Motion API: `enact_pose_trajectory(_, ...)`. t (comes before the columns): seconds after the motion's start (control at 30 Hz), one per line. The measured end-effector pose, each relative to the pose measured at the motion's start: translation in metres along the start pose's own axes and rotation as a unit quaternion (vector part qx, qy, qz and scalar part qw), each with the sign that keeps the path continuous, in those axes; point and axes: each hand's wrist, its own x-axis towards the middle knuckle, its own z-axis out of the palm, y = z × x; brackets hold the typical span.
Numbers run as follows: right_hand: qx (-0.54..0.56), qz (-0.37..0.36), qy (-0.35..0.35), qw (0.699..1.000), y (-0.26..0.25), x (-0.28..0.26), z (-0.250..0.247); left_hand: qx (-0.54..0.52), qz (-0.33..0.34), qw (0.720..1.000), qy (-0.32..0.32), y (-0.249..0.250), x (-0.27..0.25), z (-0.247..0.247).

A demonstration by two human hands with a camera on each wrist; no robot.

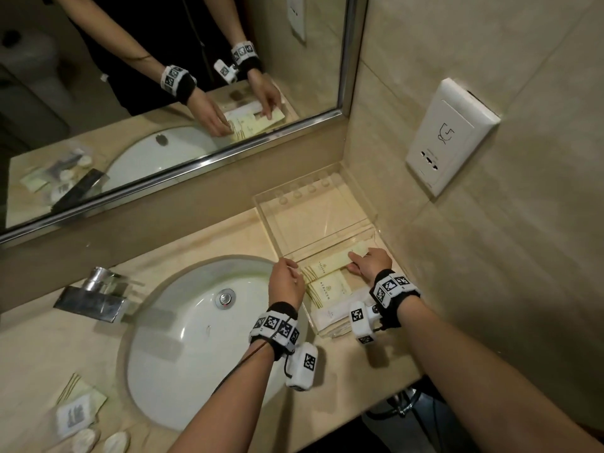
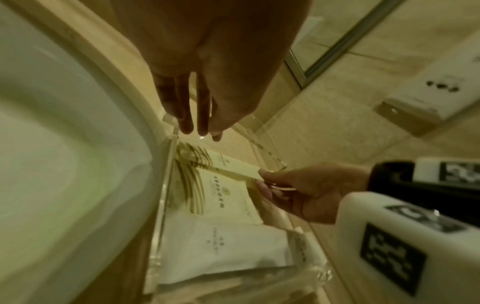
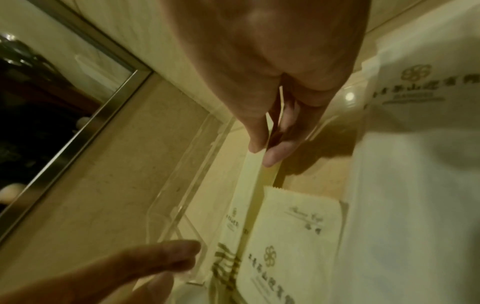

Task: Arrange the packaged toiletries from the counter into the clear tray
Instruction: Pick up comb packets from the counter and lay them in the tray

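The right hand (image 1: 371,263) pinches a long packet (image 1: 336,261) inside the tray (image 1: 356,191). The left hand (image 1: 286,282) is open at the tray's sink-side wall.

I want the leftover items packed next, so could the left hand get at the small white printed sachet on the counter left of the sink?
Probably yes: the left hand holds nothing, and the small white printed sachet lies uncovered, across the white oval sink.
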Motion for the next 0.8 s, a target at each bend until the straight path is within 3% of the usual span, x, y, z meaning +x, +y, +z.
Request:
enact_pose_trajectory(0.17,-0.098,-0.028,0.038,0.994,-0.008,-0.007,0.005,0.169,0.133,0.974,-0.072,-0.005,-0.001,0.008)
enact_pose_trajectory(0.37,-0.225,-0.053,0.066,0.971,-0.012,-0.013,0.004,0.288,0.150,0.939,-0.116,-0.007,-0.001,0.012)
enact_pose_trajectory(0.5,-0.237,-0.039,0.068,0.968,-0.011,-0.013,0.002,0.314,0.151,0.930,-0.117,-0.007,-0.001,0.013)
enact_pose_trajectory(0.6,-0.213,-0.062,0.076,0.972,-0.011,-0.016,-0.001,0.277,0.139,0.944,-0.108,-0.006,0.000,0.011)
enact_pose_trajectory(0.73,-0.135,-0.124,0.070,0.981,-0.020,-0.032,-0.001,0.099,0.067,0.990,-0.071,-0.008,-0.003,-0.011)
enact_pose_trajectory(0.8,-0.088,-0.156,0.038,0.983,-0.025,-0.044,0.008,0.009,0.019,0.999,-0.050,-0.014,-0.010,-0.030)
